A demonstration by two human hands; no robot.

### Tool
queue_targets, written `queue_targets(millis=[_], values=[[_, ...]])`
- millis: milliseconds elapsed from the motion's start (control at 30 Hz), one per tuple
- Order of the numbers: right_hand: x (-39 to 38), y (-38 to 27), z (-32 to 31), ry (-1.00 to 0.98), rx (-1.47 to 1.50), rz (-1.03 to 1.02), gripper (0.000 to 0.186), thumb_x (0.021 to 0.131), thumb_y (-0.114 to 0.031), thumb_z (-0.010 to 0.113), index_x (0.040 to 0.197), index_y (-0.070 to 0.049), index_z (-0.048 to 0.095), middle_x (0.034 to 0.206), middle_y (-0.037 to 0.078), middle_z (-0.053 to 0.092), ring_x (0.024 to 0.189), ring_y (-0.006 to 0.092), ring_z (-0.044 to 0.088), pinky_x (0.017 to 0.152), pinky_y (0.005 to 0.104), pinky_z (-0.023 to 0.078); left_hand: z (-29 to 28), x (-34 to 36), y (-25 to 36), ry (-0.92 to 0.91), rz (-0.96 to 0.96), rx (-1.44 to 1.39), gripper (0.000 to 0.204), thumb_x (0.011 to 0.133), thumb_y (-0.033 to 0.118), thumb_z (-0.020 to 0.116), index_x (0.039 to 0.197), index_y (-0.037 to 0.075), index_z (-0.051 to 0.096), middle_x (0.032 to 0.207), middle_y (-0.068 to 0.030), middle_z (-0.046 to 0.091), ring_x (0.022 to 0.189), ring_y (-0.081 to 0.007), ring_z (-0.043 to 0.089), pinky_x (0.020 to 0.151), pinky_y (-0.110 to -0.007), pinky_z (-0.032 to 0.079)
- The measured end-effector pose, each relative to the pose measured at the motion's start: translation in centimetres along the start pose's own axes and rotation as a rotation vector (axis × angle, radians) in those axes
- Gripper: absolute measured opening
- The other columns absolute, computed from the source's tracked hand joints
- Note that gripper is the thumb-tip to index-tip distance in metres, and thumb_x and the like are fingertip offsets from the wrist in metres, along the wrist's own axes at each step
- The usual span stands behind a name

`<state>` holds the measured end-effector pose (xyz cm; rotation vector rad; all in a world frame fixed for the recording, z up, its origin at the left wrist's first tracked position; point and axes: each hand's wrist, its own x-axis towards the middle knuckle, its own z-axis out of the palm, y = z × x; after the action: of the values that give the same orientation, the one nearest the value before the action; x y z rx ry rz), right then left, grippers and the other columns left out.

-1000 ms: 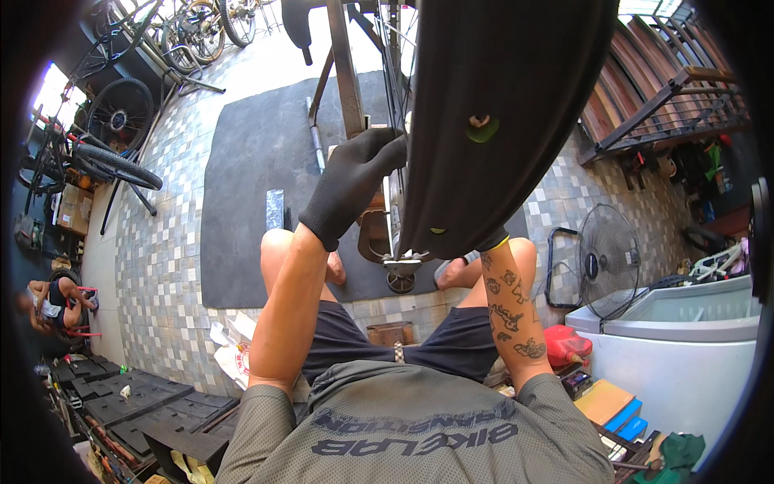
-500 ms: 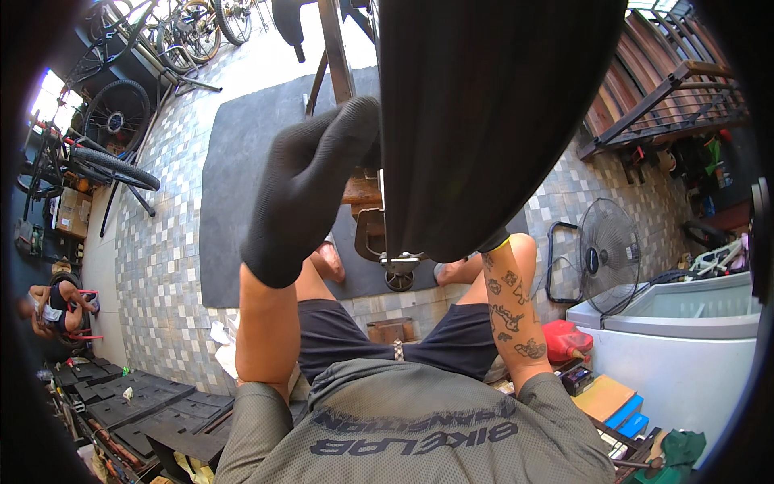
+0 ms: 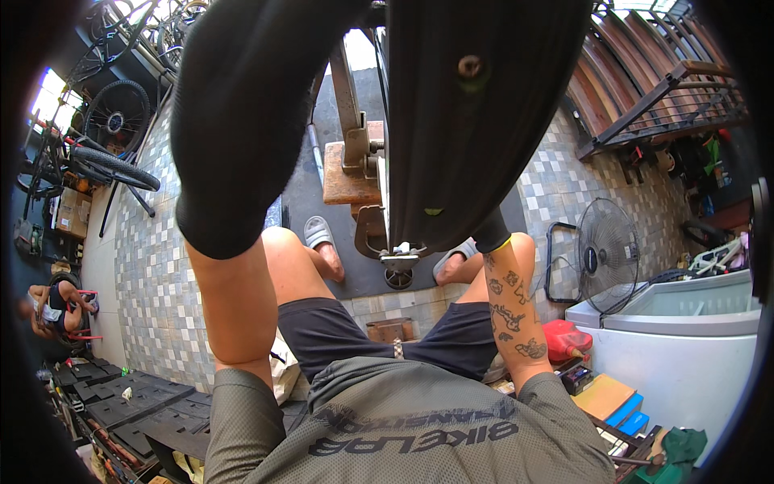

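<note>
Fingers: grip indiscernible; left hand (image 3: 242, 121) eleven o'clock, cropped; right hand (image 3: 491, 233) three o'clock, mostly behind black wheel rim (image 3: 484, 161) | rim: twelve-to-one, beside metal stand (image 3: 351, 105) | best, likely: support evenly, avoid pinching | dark mat (image 3: 343, 226), tiled floor (image 3: 145, 258); fan (image 3: 610, 262) three, freezer (image 3: 677, 367) four

The left glove (image 3: 242, 121) is matt black cloth, and the wheel rim (image 3: 476, 153) looks smooth and black with a dull sheen. The upright (image 3: 347, 93) is worn grey metal, the block (image 3: 345, 189) scuffed wood. The mat (image 3: 345, 242) looks matt and rubbery; past its lower edge, the tiles (image 3: 355, 306) look hard and smooth. The shirt (image 3: 451, 387) is dimpled mesh cloth.
</note>
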<state>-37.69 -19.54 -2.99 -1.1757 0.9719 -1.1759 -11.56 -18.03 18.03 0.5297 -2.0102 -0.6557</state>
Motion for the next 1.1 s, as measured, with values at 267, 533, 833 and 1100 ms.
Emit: queue_targets(millis=[267, 533, 833, 1100], values=[[-0.7, -0.9, 0.6, 0.013, 0.036, 0.03, 0.021, 0.098, -0.019, 0.074, 0.106, 0.0, 0.073, 0.088, 0.001, 0.071, 0.078, 0.0054, 0.062, 0.072, 0.0222, 0.049, 5.2, -4.6, -3.5, 0.202, -0.295, -0.389, 0.046, 0.108, 0.032, 0.056, 0.138, -0.003, 0.055, 0.116, -0.0135, 0.07, 0.106, -0.0189, 0.068, 0.096, -0.034, 0.053], [-2.8, -2.1, 1.0, 0.101, -0.083, -0.135, 0.022, 0.098, -0.02, 0.073, 0.105, 0.0, 0.074, 0.088, 0.001, 0.072, 0.077, 0.0054, 0.062, 0.072, 0.0218, 0.049, 9.6, -7.4, -10.3, 0.288, -0.61, -0.742, 0.053, 0.108, 0.035, 0.056, 0.147, -0.002, 0.049, 0.124, -0.014, 0.069, 0.112, -0.0203, 0.068, 0.101, -0.036, 0.053], [-2.3, -0.3, -0.6, 0.019, -0.172, -0.194, 0.023, 0.099, -0.022, 0.073, 0.108, 0.0, 0.074, 0.091, 0.001, 0.074, 0.079, 0.005, 0.062, 0.072, 0.0216, 0.049, 9.8, -8.6, -13.4, 0.217, -0.65, -0.486, 0.057, 0.109, 0.038, 0.054, 0.148, -0.003, 0.048, 0.126, -0.0166, 0.068, 0.117, -0.0233, 0.068, 0.105, -0.037, 0.052], [-0.6, -0.1, 0.6, -0.031, 0.038, 0.012, 0.025, 0.098, -0.018, 0.073, 0.113, 0.001, 0.073, 0.101, 0.005, 0.076, 0.09, 0.0084, 0.069, 0.08, 0.0245, 0.054, 9.3, -7.1, -10.3, 0.233, -0.673, -0.359, 0.053, 0.107, 0.038, 0.056, 0.135, -0.007, 0.059, 0.121, -0.0185, 0.071, 0.11, -0.027, 0.072, 0.1, -0.039, 0.055]])
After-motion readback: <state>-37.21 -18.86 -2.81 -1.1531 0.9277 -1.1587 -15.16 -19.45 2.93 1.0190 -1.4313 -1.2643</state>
